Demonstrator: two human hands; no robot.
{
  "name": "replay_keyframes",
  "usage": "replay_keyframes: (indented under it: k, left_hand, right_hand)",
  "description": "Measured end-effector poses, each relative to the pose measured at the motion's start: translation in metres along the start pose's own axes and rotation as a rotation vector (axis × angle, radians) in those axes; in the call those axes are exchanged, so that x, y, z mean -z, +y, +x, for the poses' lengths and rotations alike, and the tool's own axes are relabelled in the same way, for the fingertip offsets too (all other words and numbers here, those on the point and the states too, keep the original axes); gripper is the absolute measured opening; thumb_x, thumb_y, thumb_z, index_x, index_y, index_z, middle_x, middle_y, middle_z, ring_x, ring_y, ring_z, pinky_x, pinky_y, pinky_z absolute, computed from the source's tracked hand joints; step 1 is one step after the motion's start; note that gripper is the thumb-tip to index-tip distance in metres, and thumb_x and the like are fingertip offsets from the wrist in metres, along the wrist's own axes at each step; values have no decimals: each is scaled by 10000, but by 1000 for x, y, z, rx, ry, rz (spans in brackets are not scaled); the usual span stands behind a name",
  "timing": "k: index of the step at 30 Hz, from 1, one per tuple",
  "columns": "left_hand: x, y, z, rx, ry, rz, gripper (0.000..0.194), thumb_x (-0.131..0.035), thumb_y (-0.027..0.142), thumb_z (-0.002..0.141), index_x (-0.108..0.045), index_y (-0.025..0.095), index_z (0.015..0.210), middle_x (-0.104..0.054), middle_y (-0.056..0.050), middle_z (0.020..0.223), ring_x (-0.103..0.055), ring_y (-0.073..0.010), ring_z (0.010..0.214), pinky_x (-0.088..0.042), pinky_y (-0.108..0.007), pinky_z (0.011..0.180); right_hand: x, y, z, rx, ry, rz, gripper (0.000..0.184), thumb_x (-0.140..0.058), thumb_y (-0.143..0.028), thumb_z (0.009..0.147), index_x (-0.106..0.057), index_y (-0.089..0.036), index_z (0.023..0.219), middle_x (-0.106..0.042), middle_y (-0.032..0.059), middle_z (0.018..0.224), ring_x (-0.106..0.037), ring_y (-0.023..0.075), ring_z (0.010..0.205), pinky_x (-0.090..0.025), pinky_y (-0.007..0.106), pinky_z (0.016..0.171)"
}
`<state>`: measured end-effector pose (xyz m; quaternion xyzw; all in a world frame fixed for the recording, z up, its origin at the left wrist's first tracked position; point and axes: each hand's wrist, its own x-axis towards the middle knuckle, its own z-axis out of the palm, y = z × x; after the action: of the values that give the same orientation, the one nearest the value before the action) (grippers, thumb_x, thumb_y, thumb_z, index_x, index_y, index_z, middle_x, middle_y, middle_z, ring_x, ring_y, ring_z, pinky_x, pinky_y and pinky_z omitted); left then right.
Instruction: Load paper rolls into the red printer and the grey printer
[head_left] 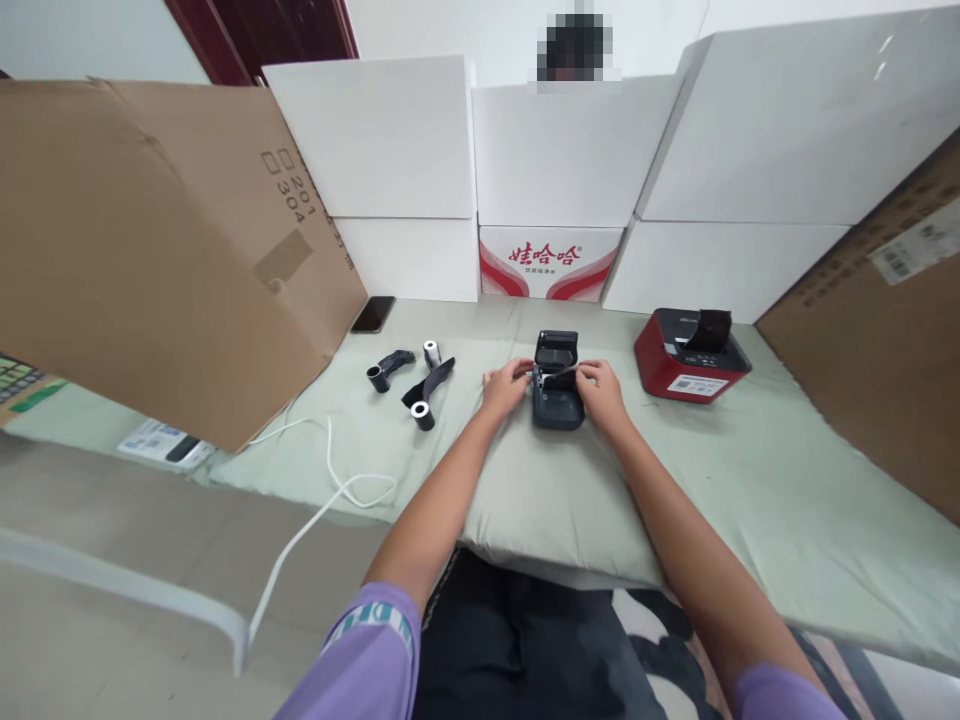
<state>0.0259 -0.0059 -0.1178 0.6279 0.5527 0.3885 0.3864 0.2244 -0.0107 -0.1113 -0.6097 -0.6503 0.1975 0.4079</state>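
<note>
Fingers of both hands bracket the small black device (559, 410), which sits just right of the frame's centre on the pale green cloth (525, 480), its lid (556, 340) tipped up at the far side. The left hand (506, 387) has its fingertips at the device's left edge; the right hand (600, 390) reaches the other edge, thumb and forefinger drawn close together by a dark strip (559, 380) lying across the bay. Whether either hand truly pinches that strip is too small to tell.

The device looks light and stiff, its casing probably smooth and a little slippery — the low side walls seem the sound place to hold it. The raised lid likely strains at its hinge if used as a handle. The strip looks thin and limp, apt to crease, so it would be best taken lightly by its ends.

Left of centre lie a black roll (378, 379), a small white roll (432, 354) and a black roll with a white core (423, 416). At centre right stands a red-and-black machine (679, 365), well apart from the device.
</note>
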Motion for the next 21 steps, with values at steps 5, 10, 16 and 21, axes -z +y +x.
replay_keyframes:
  k: [5, 10, 16, 21]
  left_hand:
    - [-1, -3, 2, -59, 32, 72, 359, -537, 187, 828, -666, 288, 1148, -744, -10, 1224, -652, -219, 1199, -209, -489, 1198]
    - [-1, -5, 4, -74, 43, 109, 354, -540, 204, 833, -663, 289, 1153, -751, 5, 1205, -670, -212, 1156, -223, -465, 1194]
    - [-1, -4, 5, -60, 52, 118, 351, -530, 202, 836, -667, 282, 1149, -756, -1, 1191, -663, -214, 1167, -243, -467, 1187]
    - [1, -1, 3, -54, 46, 120, 360, -530, 213, 839, -673, 283, 1162, -750, 0, 1208, -656, -227, 1182, -242, -474, 1186]
  right_hand:
    - [19, -13, 45, 4, -434, -334, 175, -660, -220, 696, -810, -220, 786, -694, 85, 988, -622, 277, 987, -442, 403, 980]
    - [12, -29, 66, -2, -578, -618, 309, -725, -138, 561, -825, -272, 821, -658, 96, 984, -569, 310, 975, -465, 432, 881]
    - [11, -38, 55, 50, -484, -632, 378, -704, -164, 624, -816, -283, 965, -583, 114, 1026, -529, 289, 965, -461, 423, 870]
    - [38, -57, 47, 111, -249, -488, 306, -770, -267, 685, -784, -242, 990, -586, 129, 1140, -528, 327, 1073, -413, 513, 963]
